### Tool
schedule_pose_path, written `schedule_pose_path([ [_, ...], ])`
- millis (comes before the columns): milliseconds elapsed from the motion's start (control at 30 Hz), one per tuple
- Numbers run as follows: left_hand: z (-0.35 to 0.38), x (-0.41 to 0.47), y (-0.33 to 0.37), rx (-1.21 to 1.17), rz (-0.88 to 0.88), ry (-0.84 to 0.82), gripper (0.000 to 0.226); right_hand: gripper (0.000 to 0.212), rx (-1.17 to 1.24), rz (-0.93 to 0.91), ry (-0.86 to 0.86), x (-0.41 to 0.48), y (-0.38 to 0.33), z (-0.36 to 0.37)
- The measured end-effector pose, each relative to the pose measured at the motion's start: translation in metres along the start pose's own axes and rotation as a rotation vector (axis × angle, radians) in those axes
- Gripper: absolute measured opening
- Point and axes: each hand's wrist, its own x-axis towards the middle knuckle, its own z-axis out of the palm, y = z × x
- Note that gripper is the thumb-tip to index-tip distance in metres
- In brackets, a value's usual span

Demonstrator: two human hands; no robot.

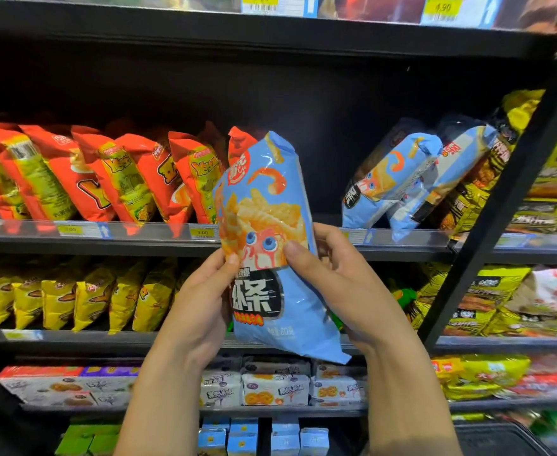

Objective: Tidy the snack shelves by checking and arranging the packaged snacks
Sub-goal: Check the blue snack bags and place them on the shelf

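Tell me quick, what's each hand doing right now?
Left hand: grips the light blue glossy plastic snack bag by its left edge.
Right hand: grips the same bag's right edge.

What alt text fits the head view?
A left hand and a right hand grip a light blue snack bag in front of dark store shelves. Red bags line the shelf behind on the left; two matching blue bags lean on the right.
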Motion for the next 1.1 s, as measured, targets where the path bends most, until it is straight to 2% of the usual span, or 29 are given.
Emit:
schedule_pose_path([
  [200, 0.007, 0.005, 0.002, 0.064, 0.157, 0.032, 0.026, 0.058, -0.022, -0.036, -0.01, 0.0, 0.003, -0.012],
  [333, 0.011, 0.008, 0.005, 0.106, 0.247, 0.022, 0.054, 0.042, 0.039, -0.087, 0.068, 0.006, 0.009, -0.023],
  [467, 0.012, 0.012, 0.004, 0.134, 0.251, -0.06, 0.062, 0.048, 0.155, -0.103, 0.043, 0.013, 0.013, -0.033],
  [600, 0.015, 0.017, 0.002, 0.184, 0.211, -0.179, 0.056, 0.046, 0.218, -0.103, 0.023, 0.024, 0.017, -0.041],
  [700, 0.024, 0.026, 0.003, 0.197, 0.208, -0.187, 0.05, 0.047, 0.253, -0.101, 0.029, 0.035, 0.016, -0.049],
  [833, 0.041, 0.044, 0.005, 0.189, 0.212, -0.157, 0.056, 0.045, 0.233, -0.103, 0.059, 0.053, 0.011, -0.062],
  [933, 0.059, 0.056, 0.008, 0.187, 0.275, -0.118, 0.043, 0.058, 0.174, -0.1, 0.173, 0.067, 0.009, -0.077],
  [1033, 0.081, 0.072, 0.012, 0.232, 0.375, -0.026, 0.044, 0.074, 0.086, -0.107, 0.368, 0.081, 0.006, -0.095],
  [1100, 0.096, 0.087, 0.013, 0.26, 0.418, 0.056, 0.042, 0.073, 0.04, -0.118, 0.486, 0.091, 0.003, -0.109],
])
